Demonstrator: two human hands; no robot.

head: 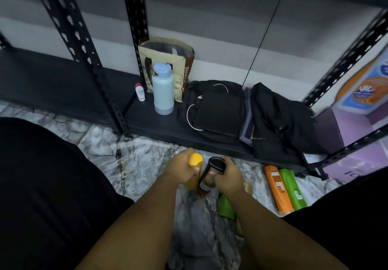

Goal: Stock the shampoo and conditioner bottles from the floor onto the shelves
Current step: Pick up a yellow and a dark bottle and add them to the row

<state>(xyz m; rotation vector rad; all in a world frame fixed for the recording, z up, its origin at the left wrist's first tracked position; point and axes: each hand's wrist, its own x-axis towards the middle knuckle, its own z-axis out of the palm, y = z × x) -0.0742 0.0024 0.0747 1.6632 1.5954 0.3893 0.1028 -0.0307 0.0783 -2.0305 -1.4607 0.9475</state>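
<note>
My left hand (181, 167) grips a yellow bottle (195, 160) near its cap, just above the marbled floor. Right beside it my right hand (227, 175) grips a dark bottle with a black cap (216, 164); the two bottles touch or nearly touch. An orange bottle (278, 190) and a green bottle (292, 188) lie side by side on the floor to the right. Another green bottle (225, 206) lies partly hidden under my right forearm. The low black shelf (147, 120) runs just behind my hands.
On the low shelf stand a light blue flask (163, 89), a small white roll-on with a red cap (140, 92), a paper coffee bag (168, 53), a black backpack (216, 110) and a black jacket (279, 120). Perforated black uprights (69, 30) frame the shelf. A purple box (354, 126) sits right.
</note>
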